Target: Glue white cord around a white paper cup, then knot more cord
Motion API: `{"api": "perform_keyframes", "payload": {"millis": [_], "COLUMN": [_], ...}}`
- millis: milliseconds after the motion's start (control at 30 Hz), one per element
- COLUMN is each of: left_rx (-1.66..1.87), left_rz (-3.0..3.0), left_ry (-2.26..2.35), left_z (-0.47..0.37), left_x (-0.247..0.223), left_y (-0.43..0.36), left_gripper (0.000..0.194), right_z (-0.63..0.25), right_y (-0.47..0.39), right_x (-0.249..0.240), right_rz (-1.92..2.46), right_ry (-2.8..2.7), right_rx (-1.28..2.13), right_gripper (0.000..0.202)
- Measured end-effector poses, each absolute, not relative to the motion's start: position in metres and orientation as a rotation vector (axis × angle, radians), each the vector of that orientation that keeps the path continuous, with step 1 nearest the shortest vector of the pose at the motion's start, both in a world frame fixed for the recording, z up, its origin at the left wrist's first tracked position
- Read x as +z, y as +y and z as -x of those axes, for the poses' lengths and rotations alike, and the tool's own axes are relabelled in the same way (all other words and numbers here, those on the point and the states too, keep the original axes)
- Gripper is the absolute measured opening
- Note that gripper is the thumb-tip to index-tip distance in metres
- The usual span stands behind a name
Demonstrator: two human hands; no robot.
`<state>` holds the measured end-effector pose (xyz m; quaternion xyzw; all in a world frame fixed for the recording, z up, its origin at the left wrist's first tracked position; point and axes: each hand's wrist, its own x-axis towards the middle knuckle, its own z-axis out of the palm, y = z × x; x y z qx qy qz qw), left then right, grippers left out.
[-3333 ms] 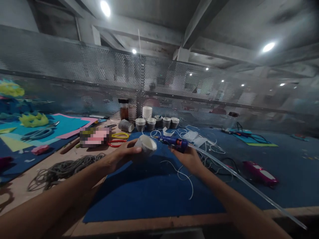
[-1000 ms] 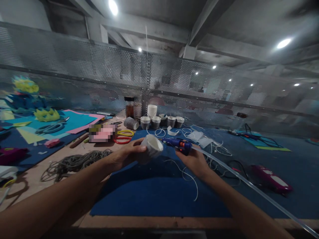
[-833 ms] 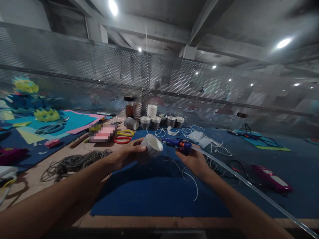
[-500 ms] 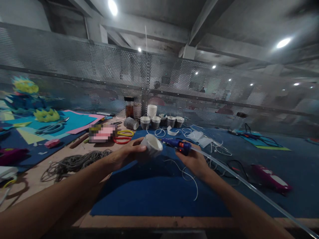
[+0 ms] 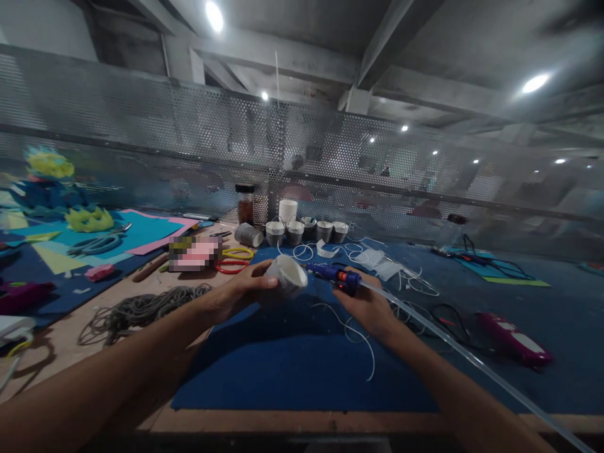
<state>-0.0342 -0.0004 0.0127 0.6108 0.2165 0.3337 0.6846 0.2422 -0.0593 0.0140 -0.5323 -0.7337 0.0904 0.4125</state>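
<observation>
My left hand (image 5: 243,290) is closed round a small grey-wrapped cup (image 5: 287,277), tilted so that its white mouth faces right. In my right hand (image 5: 365,305) is a blue glue gun (image 5: 336,275) with a red light on it; its nozzle points left, right beside the cup's rim. A long clear glue stick (image 5: 443,336) runs out of the gun's back toward the lower right. Both hands are above a blue mat (image 5: 302,377), where a loose white cord (image 5: 370,352) lies.
Small cups (image 5: 295,232) stand in a row at the back near a jar (image 5: 245,204). Scissors (image 5: 232,266) and a grey cord bundle (image 5: 141,308) lie left. At right are a magenta device (image 5: 514,340) and dark cables. A perforated metal screen (image 5: 212,145) rises behind.
</observation>
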Motion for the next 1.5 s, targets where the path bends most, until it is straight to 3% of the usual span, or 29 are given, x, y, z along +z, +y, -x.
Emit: {"api": "perform_keyframes", "payload": {"millis": [1500], "left_rx": [0.844], "left_rz": [-1.416], "left_ry": [0.580], "left_z": [0.0342], "left_x": [0.0146], "left_y": [0.0014], "left_gripper": [0.054], "right_z": [-0.2401], "right_y": [-0.0646], "right_x": [0.0232], "right_rz": [1.398], "right_ry": [-1.908], "right_rx": [0.155], "right_gripper": [0.011]}}
